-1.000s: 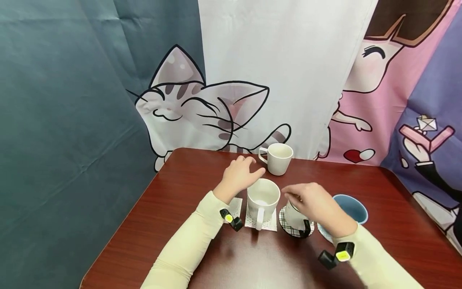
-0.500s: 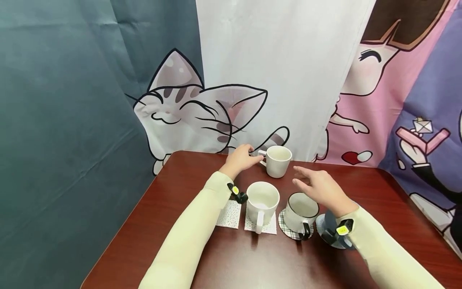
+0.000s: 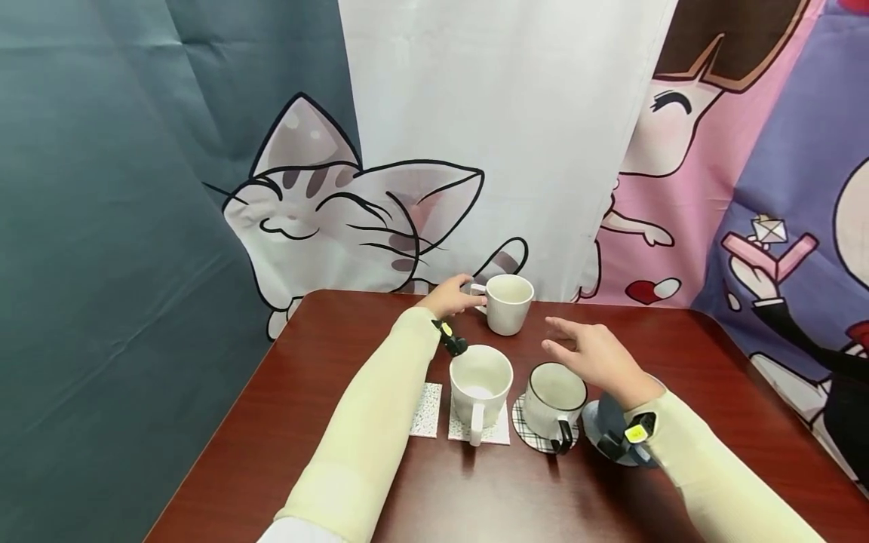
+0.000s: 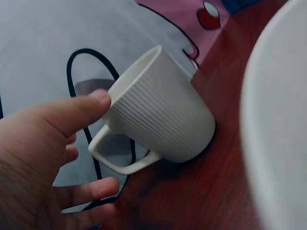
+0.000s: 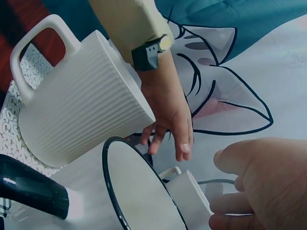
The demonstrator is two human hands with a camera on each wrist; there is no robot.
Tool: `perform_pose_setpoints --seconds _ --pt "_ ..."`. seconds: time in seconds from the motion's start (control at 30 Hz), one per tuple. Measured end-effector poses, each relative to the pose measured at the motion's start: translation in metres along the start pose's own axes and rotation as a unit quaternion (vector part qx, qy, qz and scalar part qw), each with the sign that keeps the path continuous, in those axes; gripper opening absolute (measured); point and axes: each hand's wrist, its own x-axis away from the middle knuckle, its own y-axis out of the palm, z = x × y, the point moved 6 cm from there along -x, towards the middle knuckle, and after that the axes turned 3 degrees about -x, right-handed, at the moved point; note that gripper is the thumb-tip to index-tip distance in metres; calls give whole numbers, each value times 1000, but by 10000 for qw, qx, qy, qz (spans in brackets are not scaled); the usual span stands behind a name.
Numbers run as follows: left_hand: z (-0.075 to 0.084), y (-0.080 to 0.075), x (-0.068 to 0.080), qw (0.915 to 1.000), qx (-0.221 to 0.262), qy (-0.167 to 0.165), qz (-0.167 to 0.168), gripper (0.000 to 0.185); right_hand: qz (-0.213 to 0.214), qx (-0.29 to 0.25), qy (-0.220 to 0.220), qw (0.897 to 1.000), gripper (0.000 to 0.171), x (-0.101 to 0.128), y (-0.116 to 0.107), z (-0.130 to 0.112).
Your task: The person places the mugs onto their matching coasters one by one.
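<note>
A white ribbed mug (image 3: 508,311) stands at the back of the table, its handle pointing left. My left hand (image 3: 451,297) is at that handle, thumb close to the rim and fingers spread, not closed round it, as the left wrist view shows. My right hand (image 3: 596,356) hovers with loosely bent fingers beyond a black-rimmed mug (image 3: 547,411), holding nothing. That mug sits on a round plaid coaster (image 3: 526,433). Left of it, a second white ribbed mug (image 3: 478,392) rests on a speckled square coaster (image 3: 501,431), its handle towards me.
Another speckled square coaster (image 3: 428,411) lies partly under my left forearm. A blue mug (image 3: 614,413) on a coaster is mostly hidden by my right wrist. The reddish-brown table (image 3: 326,407) ends at a printed curtain (image 3: 434,113) behind.
My left hand has moved away from above the nearer white mug to the back mug's handle. My right hand has lifted off the black-rimmed mug and moved forward. The head view has shifted slightly.
</note>
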Motion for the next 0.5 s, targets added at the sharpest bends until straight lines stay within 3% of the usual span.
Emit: perform_pose_setpoints --seconds 0.3,0.5 --pt "4 11 -19 9985 -140 93 -526 83 -56 60 158 9998 60 1 1 4" --pt "12 18 -25 9944 -625 223 -827 78 -88 64 283 9995 62 3 2 7"
